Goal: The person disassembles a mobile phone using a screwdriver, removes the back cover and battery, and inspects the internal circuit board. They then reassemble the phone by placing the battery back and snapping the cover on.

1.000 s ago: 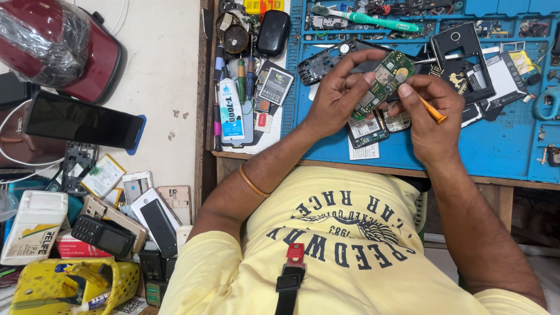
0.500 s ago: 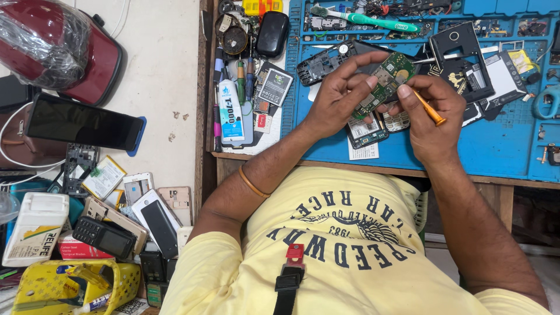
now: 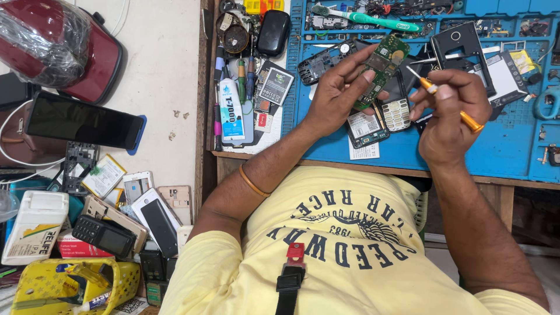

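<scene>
The left hand (image 3: pixel 335 96) pinches a green board (image 3: pixel 382 67) over the blue mat (image 3: pixel 501 146), close to its near edge. The right hand (image 3: pixel 452 119) grips an orange screwdriver (image 3: pixel 446 99), tip aimed at the board but not touching. It is best to hold the board steady and bring the tip in slowly. A keypad (image 3: pixel 396 114) lies under the hands. A green toothbrush (image 3: pixel 367 18) lies by the far edge.

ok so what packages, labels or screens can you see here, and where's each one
White tube: left of the blue mat, blue cap end, printed label.
Dark phone screen: left floor, black rectangle, blue edge.
White box: lower left, green-orange print.
White paper label: under the left hand.
</scene>
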